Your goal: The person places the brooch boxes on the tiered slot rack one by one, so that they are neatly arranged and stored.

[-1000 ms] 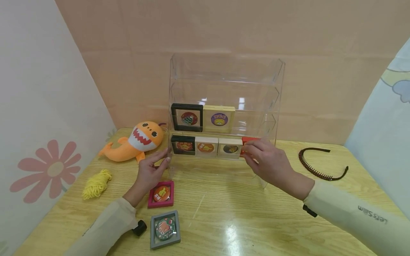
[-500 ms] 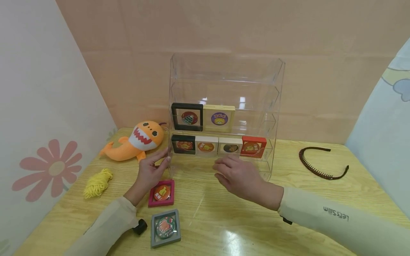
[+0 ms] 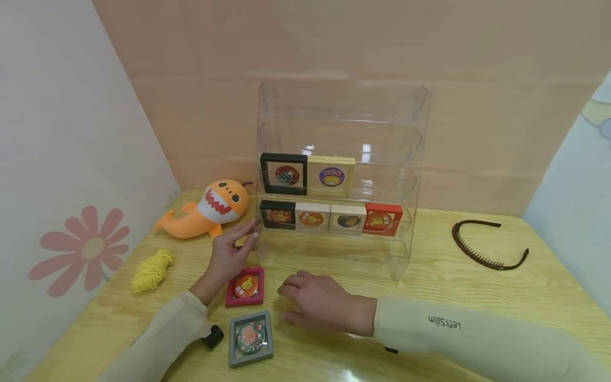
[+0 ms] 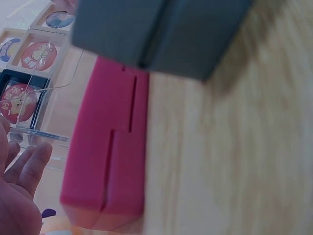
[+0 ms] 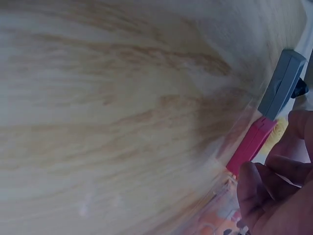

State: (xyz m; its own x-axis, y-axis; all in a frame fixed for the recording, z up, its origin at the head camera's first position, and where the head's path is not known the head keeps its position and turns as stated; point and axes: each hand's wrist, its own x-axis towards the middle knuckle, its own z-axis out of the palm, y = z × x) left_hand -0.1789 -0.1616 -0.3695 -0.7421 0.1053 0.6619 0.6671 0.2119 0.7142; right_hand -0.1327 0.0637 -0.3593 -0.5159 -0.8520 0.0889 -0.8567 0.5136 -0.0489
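A clear tiered display rack (image 3: pixel 341 249) stands upright on the table. My left hand (image 3: pixel 229 256) holds its left side edge between thumb and fingers. The lower tier bears a black frame (image 3: pixel 278 215), two cream frames (image 3: pixel 312 218) and a red frame (image 3: pixel 383 219) in a row. My right hand (image 3: pixel 322 302) hovers over the table with bent, relaxed fingers and nothing in them. To its left lie a magenta frame (image 3: pixel 245 287) and a grey frame (image 3: pixel 251 339), each with a round badge inside. In the right wrist view, the fingertips are close to the magenta frame (image 5: pixel 251 146).
Above the row, another tier bears a black frame (image 3: pixel 284 174) and a pale yellow frame (image 3: pixel 331 175). An orange shark plush (image 3: pixel 205 212) and a yellow yarn bundle (image 3: pixel 153 270) lie at the left. A dark toothed headband (image 3: pixel 477 254) lies at the right.
My right hand has let go of the red frame, which stays at the right end of the lower tier. It has moved left and down towards the loose frames. My left hand stays at the rack.
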